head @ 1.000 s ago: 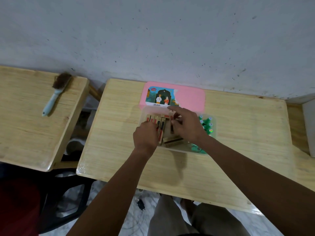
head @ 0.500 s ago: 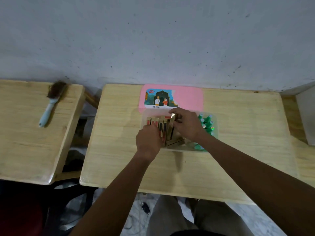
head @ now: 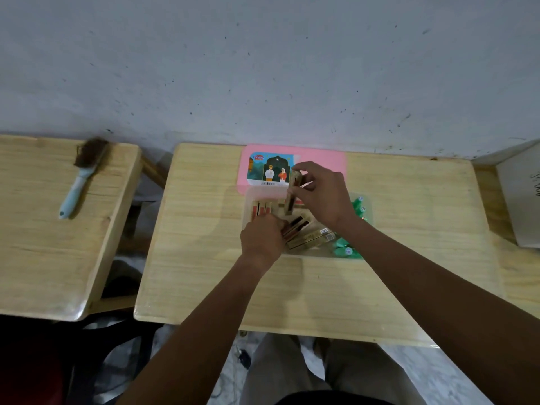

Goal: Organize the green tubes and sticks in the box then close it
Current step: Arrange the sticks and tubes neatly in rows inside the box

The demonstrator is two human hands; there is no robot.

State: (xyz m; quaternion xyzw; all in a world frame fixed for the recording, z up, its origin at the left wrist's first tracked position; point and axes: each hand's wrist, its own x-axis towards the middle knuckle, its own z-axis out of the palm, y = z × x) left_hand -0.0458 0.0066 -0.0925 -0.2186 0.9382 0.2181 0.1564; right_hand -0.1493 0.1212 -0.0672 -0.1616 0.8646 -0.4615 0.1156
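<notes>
The right hand [head: 320,194] pinches one slim gold-and-brown stick [head: 293,192] between thumb and fingers, holding it nearly upright above the far side of the clear plastic box [head: 248,206]; the left hand [head: 263,236] is curled with its fingers pressed onto the gold sticks [head: 309,236] lying slanted inside the box, though whether it grips one cannot be told. The small green tubes [head: 344,248] crowd the box's right end; the pink rectangular lid with a printed picture [head: 321,160] lies flat on the pale wooden table [head: 204,229], touching the box's far edge.

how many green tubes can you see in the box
4 show: two at the box's right edge, two at its near right corner. The right hand may hide more.
</notes>
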